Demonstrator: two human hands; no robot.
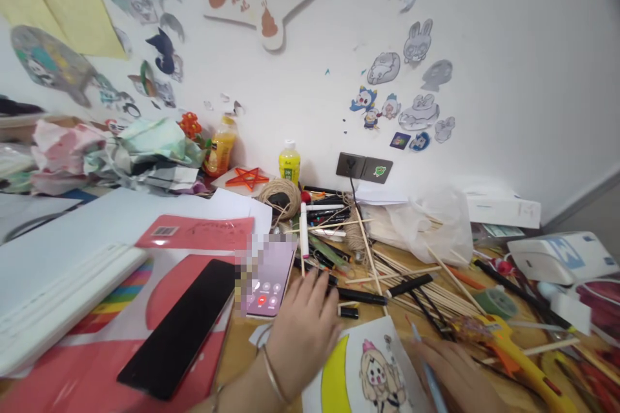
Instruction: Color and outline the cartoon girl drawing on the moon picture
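Observation:
My left hand (305, 322) reaches over a pile of markers, palm down with its fingers extended. Its fingertips are at a black marker (361, 295); whether they touch it I cannot tell. At the lower right, my right hand (450, 371) is blurred, and a slim light blue pen (429, 371) runs along its near side, seemingly held. Between both hands lies a paper with a drawing (378, 374): a long-haired cartoon figure beside a yellow curved shape. Left of my left hand, a phone (271, 274) shows a call screen.
A dark phone or tablet (184, 329) rests on red-and-white packaging (213, 232). Thin wooden sticks (411, 284), a twine ball (285, 197) and a yellow-orange tool (523, 361) crowd the desk. Bottles (289, 161) and a plastic bag (436, 222) stand against the wall.

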